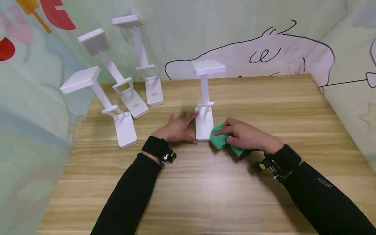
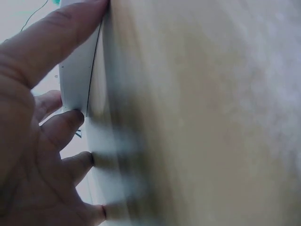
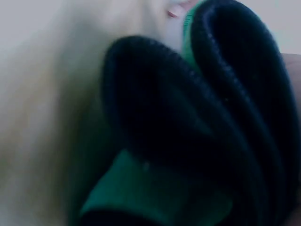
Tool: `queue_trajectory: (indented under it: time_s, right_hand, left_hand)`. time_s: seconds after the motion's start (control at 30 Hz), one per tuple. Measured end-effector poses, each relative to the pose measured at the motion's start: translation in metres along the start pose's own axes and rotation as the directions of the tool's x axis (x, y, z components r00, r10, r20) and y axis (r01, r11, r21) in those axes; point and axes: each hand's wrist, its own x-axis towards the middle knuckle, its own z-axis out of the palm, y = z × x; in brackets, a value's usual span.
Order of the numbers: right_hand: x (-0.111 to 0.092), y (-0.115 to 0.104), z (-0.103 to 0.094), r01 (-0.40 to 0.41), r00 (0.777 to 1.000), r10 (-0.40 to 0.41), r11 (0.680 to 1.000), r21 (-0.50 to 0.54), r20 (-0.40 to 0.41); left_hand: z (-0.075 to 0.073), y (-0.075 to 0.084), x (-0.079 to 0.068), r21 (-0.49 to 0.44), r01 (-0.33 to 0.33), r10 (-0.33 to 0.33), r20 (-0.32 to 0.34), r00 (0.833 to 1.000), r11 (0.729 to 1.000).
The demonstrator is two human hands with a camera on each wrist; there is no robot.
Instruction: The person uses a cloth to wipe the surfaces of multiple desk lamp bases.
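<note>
The step in hand looks to be wiping down the base of a white desk lamp (image 1: pixel 204 124), which stands upright on the wood-grain surface (image 1: pixel 258 202), between the two hands, its panel head raised above its base on a pale stem. The left hand (image 1: pixel 175 128) has its fingers spread apart and clamped on nothing; the index finger touches the base's left side near the hinge, while the thumb reaches its near left corner, apparently to steady it. The right hand (image 1: pixel 248 134) has its fingers closed on a bunched green cloth (image 1: pixel 218 137), pressing it to the near right corner of the base; in the right wrist view the cloth's dark folds hide most of those fingers. Three more white desk lamps stand to the left: one nearest the person (image 1: pixel 126 130), one behind it (image 1: pixel 134 103) and one farthest back (image 1: pixel 154 92). Judging by this hold, the next move calls for light, even strokes along the base's right edge, with the left fingers bracing against the push so that the lamp does not slide, and care around the hinge, where the cloth could snag.
</note>
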Motion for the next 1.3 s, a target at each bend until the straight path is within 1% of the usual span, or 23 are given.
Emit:
queue_trajectory:
  time_s: [0.07, 0.13, 0.2, 0.27, 0.33, 0.4, 0.53, 0.7, 0.77, 0.87, 0.97, 1.03, 1.1, 1.13, 1.23, 1.27, 1.3]
  right_hand:
    - [0.0, -0.002, -0.002, -0.03, 0.999, 0.03, 0.999, -0.022, -0.034]
    - [0.004, -0.006, -0.001, -0.023, 0.997, 0.02, 0.999, -0.049, -0.068]
    - [0.01, -0.011, 0.006, 0.017, 0.996, -0.022, 0.998, -0.059, -0.088]
    - [0.017, -0.016, 0.015, 0.072, 0.992, -0.081, 0.993, -0.095, -0.096]
    - [0.023, -0.019, 0.024, 0.112, 0.985, -0.13, 0.981, -0.158, -0.112]
    - [0.028, -0.019, 0.031, 0.124, 0.978, -0.157, 0.968, -0.216, -0.141]
    - [0.034, -0.019, 0.036, 0.103, 0.972, -0.154, 0.959, -0.264, -0.179]
    - [0.035, -0.02, 0.038, 0.077, 0.974, -0.126, 0.965, -0.252, -0.187]
    - [0.031, -0.019, 0.038, 0.061, 0.978, -0.104, 0.971, -0.231, -0.183]
    - [0.024, -0.014, 0.035, 0.027, 0.987, -0.055, 0.983, -0.181, -0.152]
    - [0.015, -0.007, 0.026, -0.032, 0.995, 0.018, 0.99, -0.136, -0.103]
    - [0.011, 0.001, 0.018, -0.083, 0.993, 0.072, 0.989, -0.124, -0.092]
    - [0.01, 0.01, 0.01, -0.145, 0.984, 0.13, 0.983, -0.116, -0.125]
    - [0.01, 0.015, 0.006, -0.179, 0.975, 0.162, 0.979, -0.101, -0.153]
    - [0.015, 0.025, -0.002, -0.267, 0.932, 0.255, 0.964, -0.012, -0.257]
    - [0.019, 0.026, -0.003, -0.282, 0.918, 0.278, 0.959, 0.026, -0.284]
    - [0.023, 0.026, -0.004, -0.289, 0.908, 0.294, 0.955, 0.06, -0.298]
  left_hand:
    - [0.0, 0.0, 0.0, 0.004, 0.001, -0.001, 0.001, 1.0, 1.0]
    - [0.001, 0.0, 0.001, -0.002, 0.007, -0.007, 0.004, 1.0, 1.0]
    - [0.0, -0.001, 0.001, -0.003, 0.008, -0.008, 0.009, 1.0, 1.0]
    - [0.0, -0.002, 0.0, -0.005, -0.001, 0.001, 0.018, 1.0, 1.0]
    - [0.0, -0.004, 0.0, -0.014, -0.01, 0.01, 0.034, 0.999, 1.0]
    - [-0.001, -0.006, 0.0, -0.019, -0.017, 0.018, 0.051, 0.999, 1.0]
    - [-0.003, -0.009, -0.001, -0.042, -0.002, 0.006, 0.076, 0.997, 0.999]
    - [-0.005, -0.007, -0.001, -0.057, 0.019, -0.015, 0.077, 0.997, 0.998]
    - [-0.006, -0.005, -0.001, -0.061, 0.024, -0.02, 0.076, 0.997, 0.998]
    - [-0.006, -0.003, -0.001, -0.064, 0.03, -0.025, 0.076, 0.997, 0.997]
    - [-0.007, -0.001, -0.001, -0.084, 0.042, -0.035, 0.078, 0.996, 0.996]
    - [-0.006, 0.0, -0.001, -0.093, 0.049, -0.042, 0.076, 0.996, 0.994]
    - [-0.006, 0.001, -0.001, -0.093, 0.056, -0.049, 0.075, 0.996, 0.994]
    - [-0.006, 0.001, -0.002, -0.087, 0.056, -0.049, 0.073, 0.996, 0.995]
    - [-0.005, 0.0, -0.002, -0.082, 0.055, -0.05, 0.063, 0.997, 0.995]
    - [-0.005, 0.0, -0.002, -0.082, 0.056, -0.051, 0.06, 0.997, 0.995]
    - [-0.005, 0.0, -0.002, -0.082, 0.056, -0.052, 0.057, 0.997, 0.995]
